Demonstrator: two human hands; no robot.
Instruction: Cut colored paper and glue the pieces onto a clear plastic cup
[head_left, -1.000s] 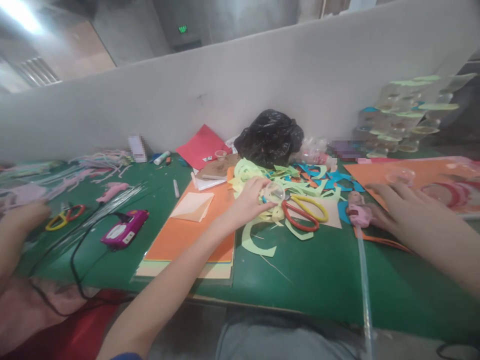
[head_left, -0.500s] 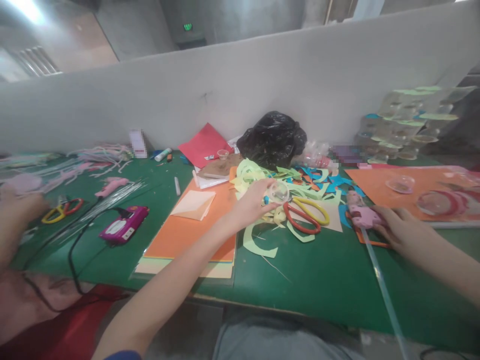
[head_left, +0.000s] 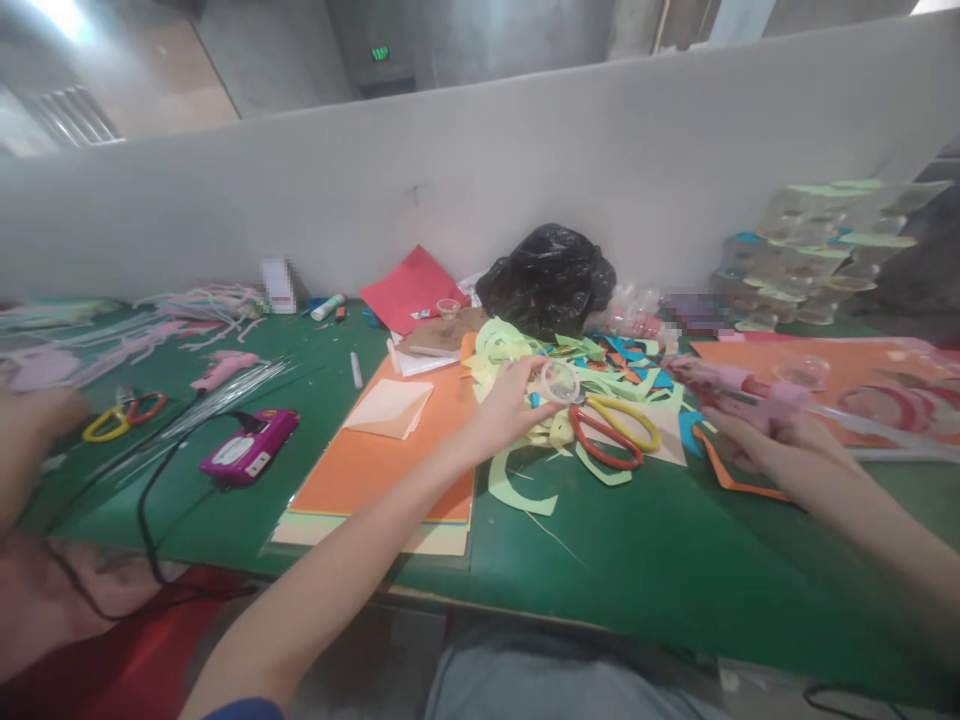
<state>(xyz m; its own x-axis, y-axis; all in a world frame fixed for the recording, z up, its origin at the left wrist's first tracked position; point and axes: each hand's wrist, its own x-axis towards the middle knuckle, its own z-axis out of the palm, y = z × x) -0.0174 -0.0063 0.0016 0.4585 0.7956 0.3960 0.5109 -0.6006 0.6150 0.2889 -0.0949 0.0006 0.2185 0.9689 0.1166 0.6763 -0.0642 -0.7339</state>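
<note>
My left hand is closed on a small clear plastic cup, held by its side above the paper scraps. In my right hand is a pink glue gun, its nozzle end pointing left and a long clear glue stick trailing out to the right. The gun is blurred by motion. Just below the cup lie scissors with one red and one yellow handle. Green, blue and orange paper scraps spread behind my left hand. A bent orange strip lies under my right hand.
Orange sheets lie left of centre, with a folded pale paper on top. A black plastic bag sits behind. A purple power strip and a co-worker's hand are at left. Stacked cups stand back right.
My right hand has lifted and turned the glue gun, so its nozzle points left and the glue stick trails right instead of toward me. My left hand keeps the cup nearly in place, tilted slightly.
</note>
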